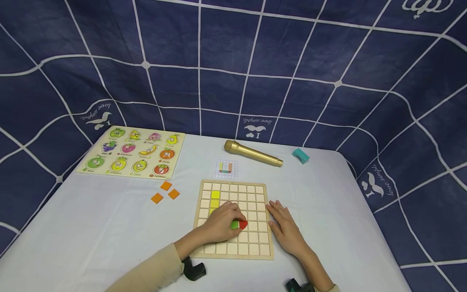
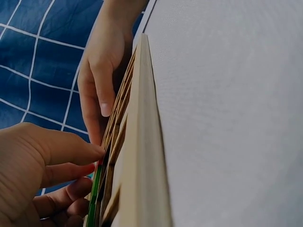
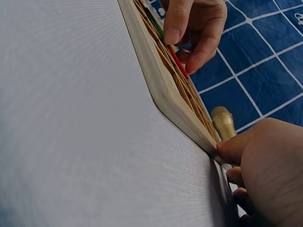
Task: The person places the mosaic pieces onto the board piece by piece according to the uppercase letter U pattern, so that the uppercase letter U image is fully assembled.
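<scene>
My left hand [image 1: 223, 222] is over the wooden grid board [image 1: 233, 256], its thumb and finger pinching a red piece with a rounded end [image 1: 243, 224]. Beside the red piece lies a green square [image 1: 234, 224], partly under the hand. Yellow squares [image 1: 215, 195] run down a column on the board's left, the lowest partly hidden by the fingers. Along the board's right edge rests my right hand [image 1: 288, 233], fingers extended; its thumb touches the frame in the right wrist view.
A small pattern card [image 1: 227, 169] lies behind the board. Farther back are a gold microphone [image 1: 253, 153] and a teal arch block [image 1: 300, 155]. Three orange squares [image 1: 166, 185] lie left of the board, near a fruit puzzle board [image 1: 133, 152]. A blue checked cloth [image 1: 226, 48] hangs behind.
</scene>
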Available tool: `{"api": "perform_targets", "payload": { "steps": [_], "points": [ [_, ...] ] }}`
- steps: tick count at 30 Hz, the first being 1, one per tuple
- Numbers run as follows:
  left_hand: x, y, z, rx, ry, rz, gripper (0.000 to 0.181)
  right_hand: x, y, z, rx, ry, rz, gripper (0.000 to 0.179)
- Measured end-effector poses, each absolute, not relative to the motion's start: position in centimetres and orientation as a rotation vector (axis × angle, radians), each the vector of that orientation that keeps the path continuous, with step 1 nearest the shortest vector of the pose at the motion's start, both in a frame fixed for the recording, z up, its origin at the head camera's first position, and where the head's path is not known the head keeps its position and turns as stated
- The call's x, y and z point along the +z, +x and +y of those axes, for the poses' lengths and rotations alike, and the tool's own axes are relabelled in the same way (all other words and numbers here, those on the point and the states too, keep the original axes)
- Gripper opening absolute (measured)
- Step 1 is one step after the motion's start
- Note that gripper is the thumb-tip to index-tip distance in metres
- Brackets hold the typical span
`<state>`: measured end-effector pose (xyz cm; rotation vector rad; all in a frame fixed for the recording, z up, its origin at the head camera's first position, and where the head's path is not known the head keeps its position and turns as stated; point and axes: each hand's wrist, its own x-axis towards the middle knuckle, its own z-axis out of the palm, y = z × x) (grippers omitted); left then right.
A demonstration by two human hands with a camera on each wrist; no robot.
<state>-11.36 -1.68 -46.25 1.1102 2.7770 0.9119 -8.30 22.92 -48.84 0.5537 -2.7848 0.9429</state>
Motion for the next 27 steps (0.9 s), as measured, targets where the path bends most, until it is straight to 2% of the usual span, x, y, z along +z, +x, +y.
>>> {"api": "perform_targets", "payload": {
  "steps": [11, 20, 27],
  "points": [
    [-44.8, -11.3, -4.2, 1.002, 1.037, 2.842, 0.029, -48.8, -8.3, 23.0, 0.930, 0.547, -2.791, 0.046],
    [-43.3, -11.3, -11.9, 1.234, 0.789, 3.065, 0.049, -48.8, -8.3, 22.9, 0.945, 0.566, -2.774, 0.047],
    [-43.6, -11.7, -18.1, 1.285, 0.548, 3.220, 0.066, -49.0, -8.4, 23.0, 0.943, 0.565, -2.769, 0.047]
  ]
}}
